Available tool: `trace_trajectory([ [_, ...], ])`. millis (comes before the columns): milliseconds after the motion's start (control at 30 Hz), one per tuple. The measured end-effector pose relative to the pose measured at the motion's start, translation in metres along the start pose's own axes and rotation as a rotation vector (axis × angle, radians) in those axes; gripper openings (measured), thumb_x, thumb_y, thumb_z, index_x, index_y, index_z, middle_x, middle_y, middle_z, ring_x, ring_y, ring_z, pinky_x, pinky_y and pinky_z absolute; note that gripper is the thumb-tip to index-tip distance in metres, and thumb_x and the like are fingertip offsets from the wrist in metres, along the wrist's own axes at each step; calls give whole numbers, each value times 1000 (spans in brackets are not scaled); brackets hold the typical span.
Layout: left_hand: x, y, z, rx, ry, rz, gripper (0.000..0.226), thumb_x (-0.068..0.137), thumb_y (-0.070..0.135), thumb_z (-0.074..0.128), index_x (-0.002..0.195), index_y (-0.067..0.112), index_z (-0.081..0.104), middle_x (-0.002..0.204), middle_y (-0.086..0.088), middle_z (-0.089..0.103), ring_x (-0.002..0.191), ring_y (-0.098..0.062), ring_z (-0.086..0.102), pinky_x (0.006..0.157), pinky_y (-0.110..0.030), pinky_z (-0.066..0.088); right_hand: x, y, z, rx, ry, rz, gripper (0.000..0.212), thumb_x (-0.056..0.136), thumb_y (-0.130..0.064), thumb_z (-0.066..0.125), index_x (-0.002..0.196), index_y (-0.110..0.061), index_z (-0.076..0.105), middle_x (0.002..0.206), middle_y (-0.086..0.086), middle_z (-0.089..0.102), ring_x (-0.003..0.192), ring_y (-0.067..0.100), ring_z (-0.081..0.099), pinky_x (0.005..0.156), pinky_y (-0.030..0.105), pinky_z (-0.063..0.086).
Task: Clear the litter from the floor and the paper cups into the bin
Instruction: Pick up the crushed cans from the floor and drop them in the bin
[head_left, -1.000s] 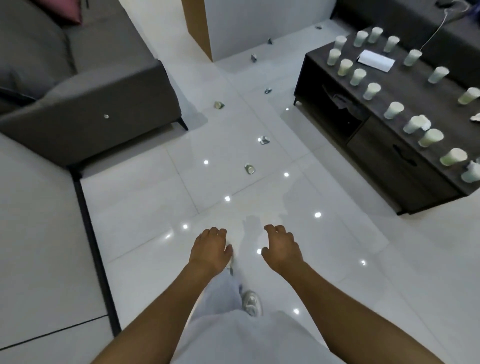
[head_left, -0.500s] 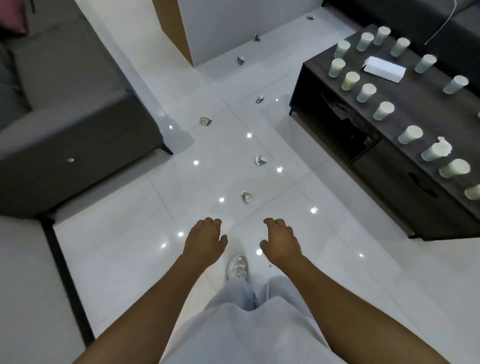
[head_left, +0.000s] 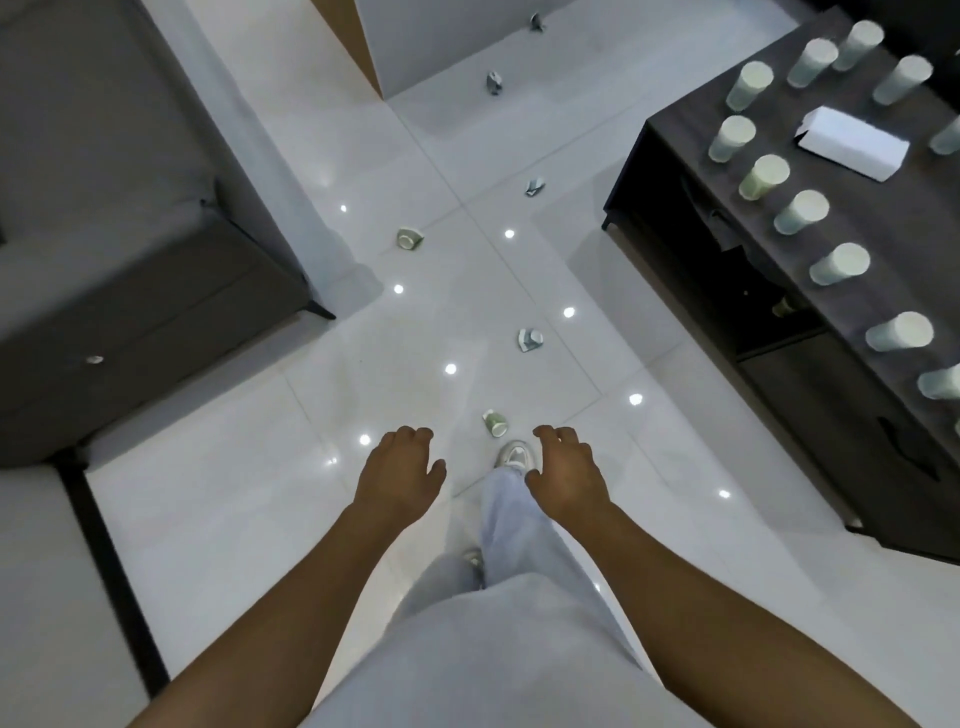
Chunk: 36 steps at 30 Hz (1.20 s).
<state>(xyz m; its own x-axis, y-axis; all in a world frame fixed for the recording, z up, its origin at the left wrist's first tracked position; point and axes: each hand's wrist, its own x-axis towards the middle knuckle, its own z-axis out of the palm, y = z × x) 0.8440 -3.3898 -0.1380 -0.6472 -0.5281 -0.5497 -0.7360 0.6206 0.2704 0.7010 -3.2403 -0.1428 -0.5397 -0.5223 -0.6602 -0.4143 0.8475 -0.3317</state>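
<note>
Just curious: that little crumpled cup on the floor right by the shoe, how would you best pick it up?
The crumpled cup lies on its side, squashed. Come straight down from above with the right hand, nearest it, and pinch across its flattened sides, probably near the open rim.

Floor (head_left: 223, 519): underlies everything; litter strung from 6 toward 12 o'clock.
Nearest crushed cup (head_left: 494, 422): on the floor at centre, just ahead of the shoe (head_left: 512, 455), between the two hands.
Left hand (head_left: 397, 470): 7 o'clock of that cup.
Right hand (head_left: 566, 473): 5 o'clock of it.
Second crushed cup (head_left: 530, 340): farther on, toward 12.
Sofa (head_left: 119, 218): at 9 to 10 o'clock.
Tabletop (head_left: 883, 208): at 2 to 3 o'clock, carrying paper cups (head_left: 800, 212) in rows and a box (head_left: 852, 143) among them.
</note>
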Motion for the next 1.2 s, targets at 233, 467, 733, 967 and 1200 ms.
trace_trajectory([
  [233, 104, 4, -1, -10, -29, -30, 42, 96, 34, 45, 132, 12, 46, 126, -6, 54, 117, -22, 47, 91, -30, 40, 113, 8, -14, 0, -62, 20, 51, 92, -21, 55, 140, -18, 38, 138, 9, 40, 120, 29, 44, 96, 37, 45],
  [467, 215, -41, 60, -38, -49, -50, 45, 94, 35, 49, 134, 15, 47, 130, -2, 54, 121, -18, 47, 92, -26, 40, 243, 27, 63, -26, -143, 17, 54, 91, -16, 50, 142, -17, 34, 140, 8, 38, 119, 29, 44, 93, 35, 46],
  [733, 346, -91, 191, 20, -148, 66, 40, 92, 31, 53, 130, 16, 50, 123, -4, 55, 116, -21, 47, 84, -29, 40, 376, 76, 208, 28, -202, 152, 55, 90, -14, 49, 143, -15, 32, 140, 10, 36, 120, 30, 42, 94, 37, 44],
  [967, 433, -127, 305, 33, -212, 157, 44, 94, 31, 51, 136, 18, 45, 133, -1, 50, 123, -17, 41, 89, -25, 36, 477, 128, 340, 59, -170, 230, 60, 90, -16, 52, 144, -19, 27, 143, 9, 33, 119, 29, 41, 92, 38, 45],
  [1200, 469, -152, 369, 36, -298, 222, 44, 95, 27, 48, 137, 16, 44, 135, -2, 49, 123, -16, 41, 96, -24, 35, 533, 140, 414, 102, -67, 216, 64, 86, -13, 57, 143, -17, 29, 136, 11, 36, 116, 28, 41, 90, 39, 46],
])
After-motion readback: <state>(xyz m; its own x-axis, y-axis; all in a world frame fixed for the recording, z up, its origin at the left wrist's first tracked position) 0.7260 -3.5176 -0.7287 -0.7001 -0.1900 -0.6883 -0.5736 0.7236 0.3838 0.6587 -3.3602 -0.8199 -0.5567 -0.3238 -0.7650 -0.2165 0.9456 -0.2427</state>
